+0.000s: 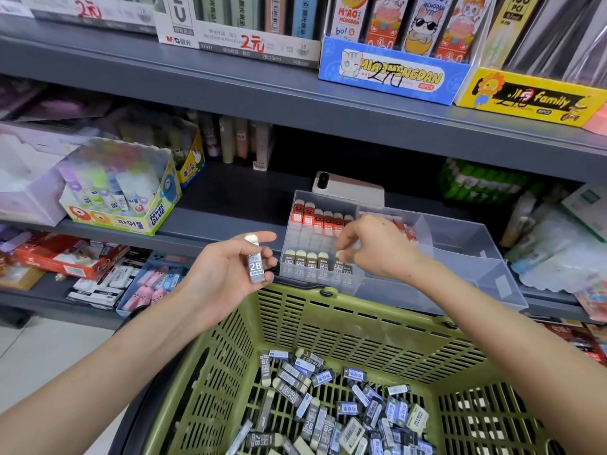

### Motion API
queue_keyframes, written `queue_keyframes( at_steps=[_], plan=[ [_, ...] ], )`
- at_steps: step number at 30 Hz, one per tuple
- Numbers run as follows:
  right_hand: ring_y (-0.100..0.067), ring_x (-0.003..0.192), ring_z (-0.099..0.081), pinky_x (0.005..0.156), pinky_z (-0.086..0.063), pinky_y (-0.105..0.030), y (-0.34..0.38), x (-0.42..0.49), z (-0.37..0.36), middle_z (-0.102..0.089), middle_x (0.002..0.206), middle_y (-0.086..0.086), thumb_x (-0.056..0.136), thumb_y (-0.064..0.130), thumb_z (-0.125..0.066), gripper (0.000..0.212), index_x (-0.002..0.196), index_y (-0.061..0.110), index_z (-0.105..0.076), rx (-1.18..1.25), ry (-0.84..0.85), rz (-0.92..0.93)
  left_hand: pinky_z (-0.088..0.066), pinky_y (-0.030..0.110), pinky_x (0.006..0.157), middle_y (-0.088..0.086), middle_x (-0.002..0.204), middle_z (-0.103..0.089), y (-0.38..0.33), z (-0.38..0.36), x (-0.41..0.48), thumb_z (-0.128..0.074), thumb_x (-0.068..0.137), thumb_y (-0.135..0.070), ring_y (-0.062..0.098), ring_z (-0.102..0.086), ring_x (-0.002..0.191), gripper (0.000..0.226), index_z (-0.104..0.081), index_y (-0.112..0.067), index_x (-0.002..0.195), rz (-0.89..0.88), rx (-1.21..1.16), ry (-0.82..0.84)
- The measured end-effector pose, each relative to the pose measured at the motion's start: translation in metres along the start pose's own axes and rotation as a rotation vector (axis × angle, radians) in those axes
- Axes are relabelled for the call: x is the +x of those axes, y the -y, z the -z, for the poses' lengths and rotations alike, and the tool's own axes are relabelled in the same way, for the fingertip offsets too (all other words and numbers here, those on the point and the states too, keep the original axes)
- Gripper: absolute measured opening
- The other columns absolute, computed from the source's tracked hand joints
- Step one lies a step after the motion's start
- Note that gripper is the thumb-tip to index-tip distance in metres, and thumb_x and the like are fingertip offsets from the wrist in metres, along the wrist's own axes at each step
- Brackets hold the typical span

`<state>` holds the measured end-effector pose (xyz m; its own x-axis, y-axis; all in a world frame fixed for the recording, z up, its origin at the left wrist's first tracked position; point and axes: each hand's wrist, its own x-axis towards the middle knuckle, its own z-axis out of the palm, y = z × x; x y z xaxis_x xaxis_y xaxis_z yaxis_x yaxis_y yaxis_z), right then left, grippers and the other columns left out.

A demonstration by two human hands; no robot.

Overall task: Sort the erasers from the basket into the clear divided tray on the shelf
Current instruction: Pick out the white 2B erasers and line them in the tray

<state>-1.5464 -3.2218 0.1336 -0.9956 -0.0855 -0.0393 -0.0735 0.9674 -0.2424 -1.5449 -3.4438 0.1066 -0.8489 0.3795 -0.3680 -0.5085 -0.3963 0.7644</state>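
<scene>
A green slatted basket point(328, 326) in front of me holds several loose erasers point(331, 408) with black 2B or blue sleeves. The clear divided tray point(460, 244) rests on the shelf edge just behind it. Its left compartment holds a back row of red-sleeved erasers point(323, 220) and a front row of black 2B erasers point(303, 262). My left hand point(230, 270) hovers left of the tray, closed around a black 2B eraser point(256, 262). My right hand point(374, 247) reaches into the left compartment, its fingertips pinching a black 2B eraser point(339, 262) at the right end of the front row.
A phone point(348, 190) lies on the shelf behind the tray. A glue-stick display box point(121, 195) stands to the left, with boxes of erasers point(144, 284) on the lower shelf. Packaged goods point(558, 244) crowd the right. The tray's right compartments hold nothing that I can see.
</scene>
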Motion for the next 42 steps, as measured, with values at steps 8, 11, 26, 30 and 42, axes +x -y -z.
queue_keyframes(
  at_steps=[8,11,26,30,42],
  plan=[
    [-0.018,0.109,-0.056,0.091,-0.046,-0.033,-0.001,0.005,-0.003,-0.069,0.111,0.006,0.087,0.021,-0.064,0.019,0.103,0.026,-0.073,-0.140,0.067,0.044,-0.046,0.031,0.064,0.007,0.073,-0.057,0.001,0.001,0.001,-0.050,0.067,-0.007,0.017,-0.057,0.070,0.047,-0.060,0.000,0.113,0.000,0.008,0.010],
    [-0.022,0.108,-0.053,0.088,-0.046,-0.035,0.001,0.007,-0.008,-0.069,0.109,0.002,0.087,0.022,-0.062,0.021,0.103,0.031,-0.072,-0.211,0.038,0.062,-0.046,0.031,0.064,0.007,0.073,-0.057,0.002,0.002,0.001,-0.050,0.067,-0.007,0.017,-0.058,0.070,0.046,-0.060,0.000,0.112,0.001,0.011,0.019],
    [-0.015,0.097,-0.036,0.083,-0.018,-0.032,-0.002,-0.007,-0.010,-0.057,0.092,0.007,0.094,0.016,-0.045,0.039,0.123,0.039,-0.057,-0.316,0.012,0.236,-0.046,0.031,0.062,0.007,0.074,-0.060,0.002,0.007,0.002,-0.051,0.067,-0.008,0.017,-0.061,0.069,0.043,-0.062,-0.002,0.108,-0.006,0.030,0.043],
    [-0.019,0.105,-0.048,0.095,-0.026,-0.030,0.003,-0.008,-0.011,-0.065,0.110,0.002,0.093,0.009,-0.043,0.049,0.136,0.031,-0.044,-0.269,0.088,0.240,-0.045,0.030,0.061,0.007,0.074,-0.060,0.003,0.007,0.003,-0.052,0.067,-0.009,0.017,-0.061,0.069,0.042,-0.062,-0.002,0.107,-0.012,0.042,0.048],
    [-0.020,0.083,-0.049,0.102,-0.027,-0.036,0.013,-0.002,-0.017,-0.051,0.078,0.005,0.103,0.033,-0.022,0.037,0.094,0.013,-0.052,-0.129,0.305,0.145,-0.046,0.031,0.063,0.007,0.074,-0.060,0.004,0.008,0.004,-0.052,0.068,-0.009,0.018,-0.060,0.070,0.041,-0.062,-0.002,0.107,-0.014,0.033,0.065]
  ],
)
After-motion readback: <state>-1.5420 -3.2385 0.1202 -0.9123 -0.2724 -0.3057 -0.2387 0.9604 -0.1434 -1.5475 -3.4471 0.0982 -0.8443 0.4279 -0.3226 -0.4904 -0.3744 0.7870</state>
